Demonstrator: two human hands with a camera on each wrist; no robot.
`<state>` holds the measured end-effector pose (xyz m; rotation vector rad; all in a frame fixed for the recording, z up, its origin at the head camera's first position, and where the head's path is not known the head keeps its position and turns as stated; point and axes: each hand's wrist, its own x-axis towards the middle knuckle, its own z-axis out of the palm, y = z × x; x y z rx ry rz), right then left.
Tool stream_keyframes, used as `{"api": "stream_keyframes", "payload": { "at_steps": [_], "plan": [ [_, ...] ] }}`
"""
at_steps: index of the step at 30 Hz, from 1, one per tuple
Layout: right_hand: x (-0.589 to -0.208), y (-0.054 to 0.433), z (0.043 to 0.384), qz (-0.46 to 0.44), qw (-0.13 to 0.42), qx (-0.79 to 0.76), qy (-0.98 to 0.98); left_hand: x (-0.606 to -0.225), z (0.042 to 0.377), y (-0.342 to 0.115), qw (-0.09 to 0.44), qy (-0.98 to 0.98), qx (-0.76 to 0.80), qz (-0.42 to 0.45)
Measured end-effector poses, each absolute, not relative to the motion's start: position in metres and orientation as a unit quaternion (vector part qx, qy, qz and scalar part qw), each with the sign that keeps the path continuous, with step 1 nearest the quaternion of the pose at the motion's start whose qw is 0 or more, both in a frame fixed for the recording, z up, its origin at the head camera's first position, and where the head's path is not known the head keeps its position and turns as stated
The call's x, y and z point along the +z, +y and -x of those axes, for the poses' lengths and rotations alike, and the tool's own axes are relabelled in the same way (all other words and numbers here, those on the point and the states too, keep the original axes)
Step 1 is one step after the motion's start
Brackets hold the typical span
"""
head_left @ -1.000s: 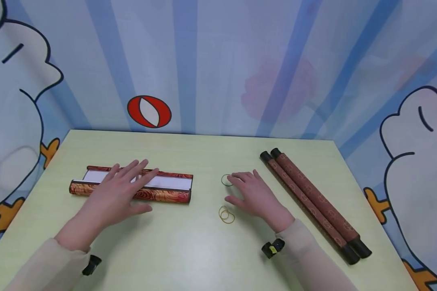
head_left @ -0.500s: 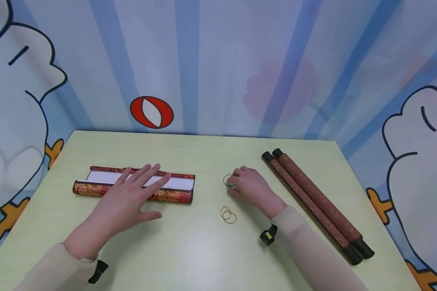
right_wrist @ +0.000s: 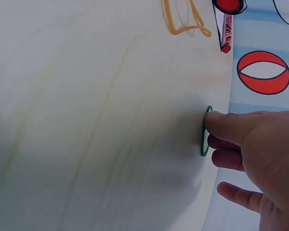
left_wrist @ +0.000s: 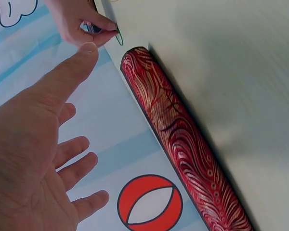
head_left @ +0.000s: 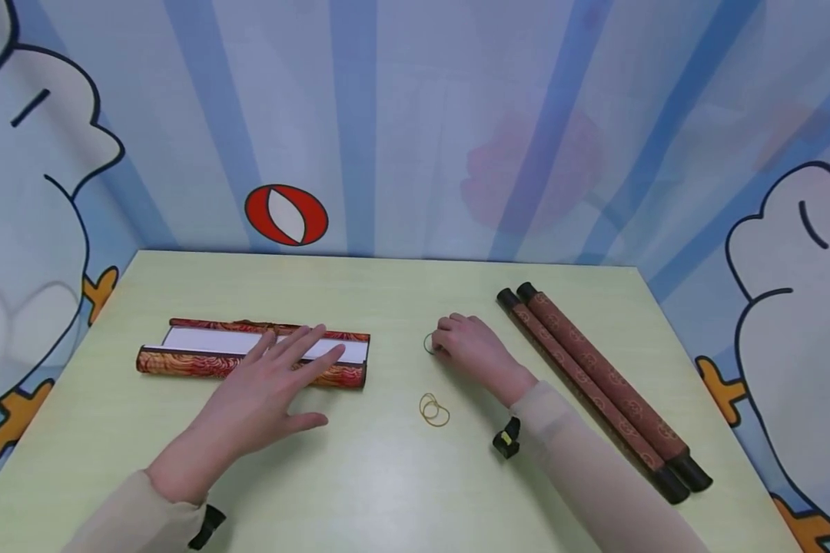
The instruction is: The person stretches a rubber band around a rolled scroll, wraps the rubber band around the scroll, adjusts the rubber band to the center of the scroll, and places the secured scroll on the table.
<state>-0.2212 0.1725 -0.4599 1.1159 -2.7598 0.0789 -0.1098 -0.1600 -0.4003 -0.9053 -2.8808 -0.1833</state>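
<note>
My left hand (head_left: 266, 399) is spread over the right half of a red and gold patterned sheet (head_left: 183, 363), rolled along its long edges and white inside. Its fingers are straight, and the left wrist view shows nothing in them; whether they touch the sheet I cannot tell. To the right, my right hand (head_left: 480, 355) pinches a green rubber band (right_wrist: 203, 139) between thumb and fingers, just above the table. Part of the band is hidden behind the fingertips. Nearer to me lie several yellow rubber bands (head_left: 425, 415), overlapping on the table.
Two long brown patterned rolls (head_left: 598, 376) with black ends lie side by side, slanting along the right of the table (head_left: 380, 491). Behind the table stands a blue striped backdrop (head_left: 415, 153) with cartoon figures.
My right fingers have come together on the green rubber band. The left hand has moved to the right over the patterned sheet, uncovering more of its left part.
</note>
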Motion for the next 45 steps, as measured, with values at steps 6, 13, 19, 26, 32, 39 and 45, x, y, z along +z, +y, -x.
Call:
{"api": "stream_keyframes", "payload": {
  "at_steps": [6,13,19,26,32,39,45],
  "plan": [
    [-0.458,0.172,0.223,-0.411,0.112,-0.033,-0.904,-0.404,0.109,-0.151,0.059,-0.948,-0.064,0.305],
    [-0.463,0.173,0.225,-0.425,0.12,-0.057,-0.896,-0.411,0.11,-0.141,0.041,-0.949,-0.078,0.302],
    [-0.459,0.177,0.223,-0.411,0.125,-0.024,-0.903,-0.415,0.113,-0.131,0.058,-0.946,-0.063,0.313],
    [-0.443,0.178,0.217,-0.429,0.163,0.021,-0.888,-0.418,0.124,-0.12,0.089,-0.934,-0.071,0.338],
    [-0.424,0.174,0.205,-0.443,0.171,0.061,-0.878,-0.422,0.135,-0.109,0.109,-0.93,-0.068,0.345],
    [-0.405,0.169,0.192,-0.453,0.175,0.104,-0.868,-0.423,0.147,-0.096,0.096,-0.932,-0.16,0.312],
    [-0.396,0.167,0.185,-0.463,0.18,0.138,-0.857,-0.425,0.154,-0.085,0.073,-0.923,-0.256,0.278]
  ]
}}
